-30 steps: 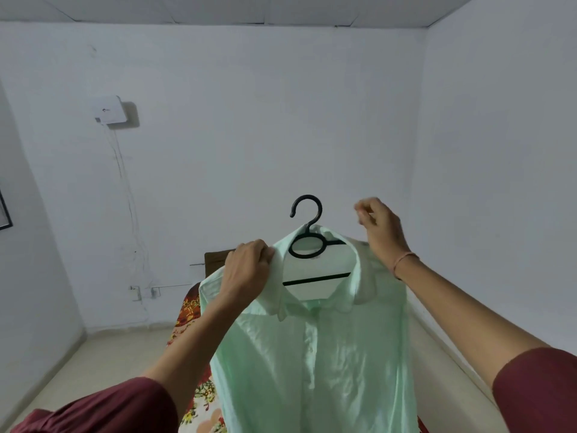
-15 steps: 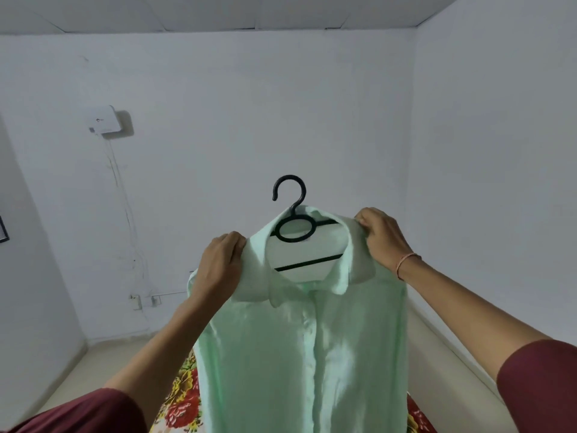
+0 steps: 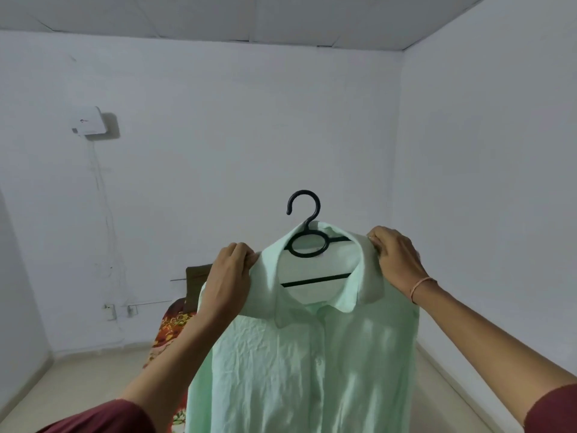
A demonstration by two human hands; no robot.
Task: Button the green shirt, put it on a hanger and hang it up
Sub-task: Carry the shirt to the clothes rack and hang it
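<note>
The left hand (image 3: pixel 231 276) pinches one shoulder of the green shirt (image 3: pixel 296 370), held up mid-scene before the far wall, seemingly buttoned and on the hanger (image 3: pixel 309 223). The right hand (image 3: pixel 396 260) grips the other shoulder. Hanging remains; the hook needs a rail, and none is visible.

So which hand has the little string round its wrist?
The right hand, gripping the green shirt at the shoulder: a thin pinkish string circles its wrist. The left hand has a bare wrist.
</note>
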